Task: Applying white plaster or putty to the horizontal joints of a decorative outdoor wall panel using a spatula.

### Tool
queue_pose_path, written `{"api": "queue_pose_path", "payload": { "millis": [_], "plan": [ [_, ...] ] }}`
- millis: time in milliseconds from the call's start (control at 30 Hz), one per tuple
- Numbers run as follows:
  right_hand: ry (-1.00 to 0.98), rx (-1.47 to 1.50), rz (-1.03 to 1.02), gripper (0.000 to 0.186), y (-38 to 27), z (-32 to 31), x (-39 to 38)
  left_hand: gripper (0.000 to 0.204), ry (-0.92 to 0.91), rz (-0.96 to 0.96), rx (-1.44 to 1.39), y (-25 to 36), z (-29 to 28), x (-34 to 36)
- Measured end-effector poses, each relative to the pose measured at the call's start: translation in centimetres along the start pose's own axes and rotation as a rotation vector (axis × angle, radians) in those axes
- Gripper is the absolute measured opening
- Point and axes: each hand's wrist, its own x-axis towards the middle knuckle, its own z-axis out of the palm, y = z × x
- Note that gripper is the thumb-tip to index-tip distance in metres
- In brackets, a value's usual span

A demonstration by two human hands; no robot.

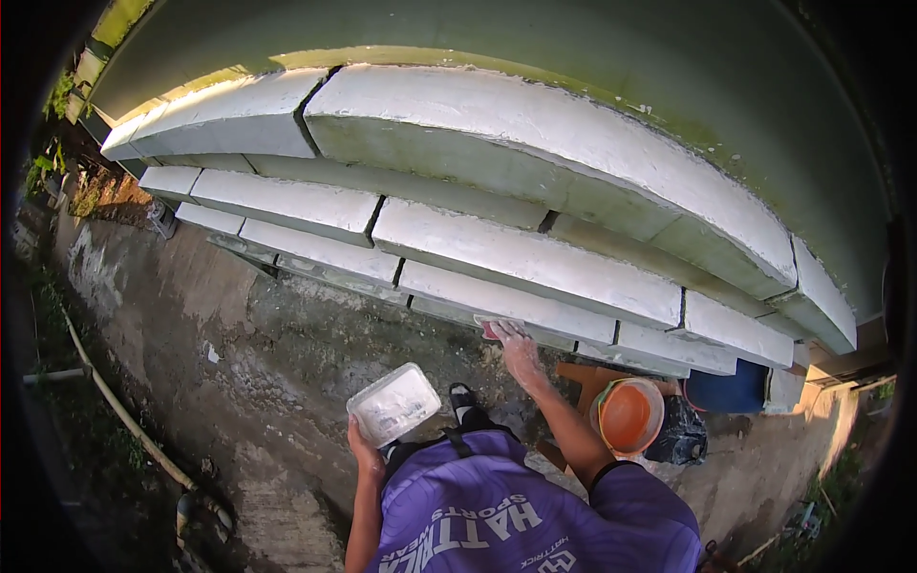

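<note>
My left hand (365, 451) grips the side of a shallow white rectangular tray (384, 440), held out in front of my body. Whitish paste (394, 403) is smeared over the tray's inside. My right arm reaches forward, and its hand (522, 353), dusted white, is closed on a small flat scraper (490, 330) with a reddish part. The scraper meets the lower front edge of a long white-coated ledge (506, 300). Its far side is partly hidden by my fingers.
Stepped white ledges (535, 250) with dark joints run across a green wall (573, 48). At right, an orange-lined bucket (628, 417) rests by a brown stool (585, 382), a black plastic bag (680, 432) and a blue container (726, 387). A pipe (134, 425) crosses the left ground.
</note>
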Motion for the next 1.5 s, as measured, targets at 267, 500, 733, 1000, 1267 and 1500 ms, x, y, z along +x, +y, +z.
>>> {"api": "queue_pose_path", "payload": {
  "millis": [267, 500, 733, 1000, 1267, 1500],
  "plan": [
    [0.221, -0.295, 0.169, 0.05, 4.8, 1.4, 2.9, 0.054, 0.019, -0.007, 0.055, -0.7, -0.2, 0.8],
    [0.08, -0.052, -0.071, 0.051, -1.0, 1.9, -1.4, 0.054, -0.037, -0.007, 0.025, -0.9, -1.0, 1.2],
    [0.296, -0.149, 0.226, 0.055, 3.6, 1.3, -2.0, 0.054, -0.032, 0.011, 0.039, -0.5, -0.2, 1.2],
    [-0.022, 0.112, 0.177, 0.058, -1.7, 1.7, -4.2, 0.055, -0.002, 0.011, 0.049, -0.1, 0.4, 0.7],
    [0.295, -0.053, 0.359, 0.059, 5.8, -2.4, -3.4, 0.055, -0.015, 0.023, 0.026, -0.8, -1.0, 1.0],
    [0.245, -0.31, 0.368, 0.049, 8.1, 0.5, -4.9, 0.057, -0.042, -0.002, 0.049, -0.8, -0.3, 1.1]
  ]
}}
